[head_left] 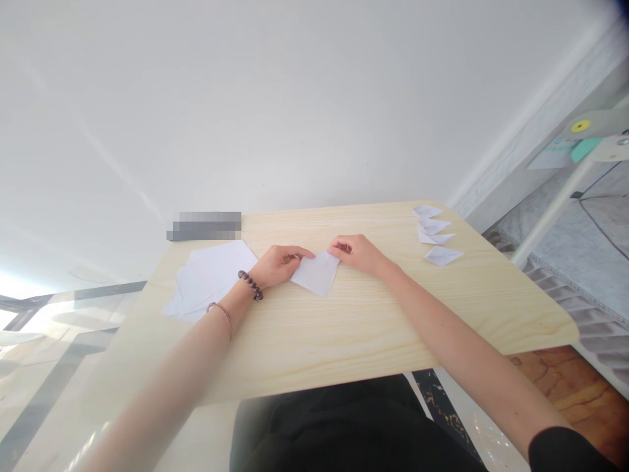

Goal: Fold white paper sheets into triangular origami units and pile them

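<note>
A small white sheet of paper (pixel 317 274), roughly square and turned on its corner, lies between my hands at the middle of the table. My left hand (pixel 280 263), with a dark bead bracelet on its wrist, pinches the paper's upper left edge between thumb and fingers. At the upper right corner, the fingertips of my right hand (pixel 354 252) are closed on the same paper. A stack of loose white sheets (pixel 211 275) spreads out beside my left wrist. Several folded white paper pieces (pixel 443 255) stand in a column to the right.
The pale wooden table (pixel 344 341) has rounded corners and meets a white wall (pixel 304 105) at the back. A blurred-out grey patch (pixel 206 226) covers something at the far left corner. Beyond the right edge rises a white metal frame (pixel 560 206).
</note>
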### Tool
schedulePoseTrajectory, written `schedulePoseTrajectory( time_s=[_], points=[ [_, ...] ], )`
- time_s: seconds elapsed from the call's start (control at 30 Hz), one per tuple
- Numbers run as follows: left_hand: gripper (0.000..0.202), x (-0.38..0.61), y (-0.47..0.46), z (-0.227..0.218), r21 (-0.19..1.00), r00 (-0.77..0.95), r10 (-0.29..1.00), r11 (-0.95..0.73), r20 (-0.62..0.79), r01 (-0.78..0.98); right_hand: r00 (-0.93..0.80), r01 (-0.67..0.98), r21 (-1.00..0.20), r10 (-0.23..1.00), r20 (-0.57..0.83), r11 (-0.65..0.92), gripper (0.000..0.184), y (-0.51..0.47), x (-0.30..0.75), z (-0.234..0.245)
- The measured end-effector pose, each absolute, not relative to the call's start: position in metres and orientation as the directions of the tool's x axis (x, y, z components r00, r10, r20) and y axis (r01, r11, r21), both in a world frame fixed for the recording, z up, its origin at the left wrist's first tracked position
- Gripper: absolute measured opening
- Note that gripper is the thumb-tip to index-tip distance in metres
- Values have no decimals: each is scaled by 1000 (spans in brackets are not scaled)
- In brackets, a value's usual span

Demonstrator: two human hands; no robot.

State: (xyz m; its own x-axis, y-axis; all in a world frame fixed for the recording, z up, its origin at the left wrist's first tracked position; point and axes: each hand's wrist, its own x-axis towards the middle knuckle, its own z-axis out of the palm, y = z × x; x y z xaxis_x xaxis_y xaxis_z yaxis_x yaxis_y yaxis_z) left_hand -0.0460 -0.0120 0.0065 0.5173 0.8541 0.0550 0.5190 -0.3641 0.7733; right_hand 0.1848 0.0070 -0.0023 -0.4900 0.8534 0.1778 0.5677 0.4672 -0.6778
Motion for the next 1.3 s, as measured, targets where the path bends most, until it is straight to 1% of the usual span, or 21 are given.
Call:
schedulePoseTrajectory(
  time_s=[0.07,0.13,0.23,0.3,0.37,0.47,0.53,0.57,0.63,0.7,0.77,0.83,0.93,1.1,1.23,1.3],
  points=[
    [37,-48,-10,4,736,521,850,-401,78,545,-486,583,-623,838,246,521,21,8,183,-5],
    [35,-48,-7,1,687,536,829,-484,161,542,-480,596,-550,809,339,585,21,9,182,-6],
    [30,-49,-2,-4,556,595,742,-648,308,520,-501,611,-426,742,445,668,31,8,182,-6],
    [29,-49,1,-6,453,629,692,-716,354,532,-537,613,-362,706,461,703,33,6,182,-3],
    [29,-51,2,-7,357,644,676,-737,360,574,-583,598,-333,681,444,729,32,3,181,-1],
    [30,-52,0,-6,234,635,694,-716,338,658,-658,548,-339,644,389,765,34,1,178,0],
    [32,-52,-1,-5,178,636,703,-703,317,688,-686,523,-347,626,370,778,34,1,175,-1],
    [33,-51,-2,-4,159,646,701,-705,304,691,-687,523,-346,626,369,779,30,2,174,-2],
    [36,-49,-5,-3,133,675,685,-722,273,679,-657,560,-337,654,376,757,20,4,174,-3],
    [38,-47,-8,-1,113,704,667,-740,242,662,-582,639,-333,718,381,694,20,7,176,-4],
    [41,-44,-10,0,95,721,658,-749,217,656,-504,702,-343,776,379,624,21,9,179,-5],
    [43,-42,-12,1,80,723,661,-746,200,661,-480,705,-374,794,373,602,20,12,183,-6],
    [44,-41,-14,2,72,721,669,-740,182,668,-504,636,-449,779,373,627,20,14,187,-8],
    [44,-41,-14,2,80,719,672,-738,175,670,-470,548,-565,786,402,616,21,15,189,-7],
    [44,-41,-14,2,85,716,675,-736,178,672,-538,459,-695,796,278,553,23,16,193,-7],
    [44,-42,-14,2,91,717,674,-737,180,670,-572,433,-737,790,220,519,24,16,194,-7]
  ],
)
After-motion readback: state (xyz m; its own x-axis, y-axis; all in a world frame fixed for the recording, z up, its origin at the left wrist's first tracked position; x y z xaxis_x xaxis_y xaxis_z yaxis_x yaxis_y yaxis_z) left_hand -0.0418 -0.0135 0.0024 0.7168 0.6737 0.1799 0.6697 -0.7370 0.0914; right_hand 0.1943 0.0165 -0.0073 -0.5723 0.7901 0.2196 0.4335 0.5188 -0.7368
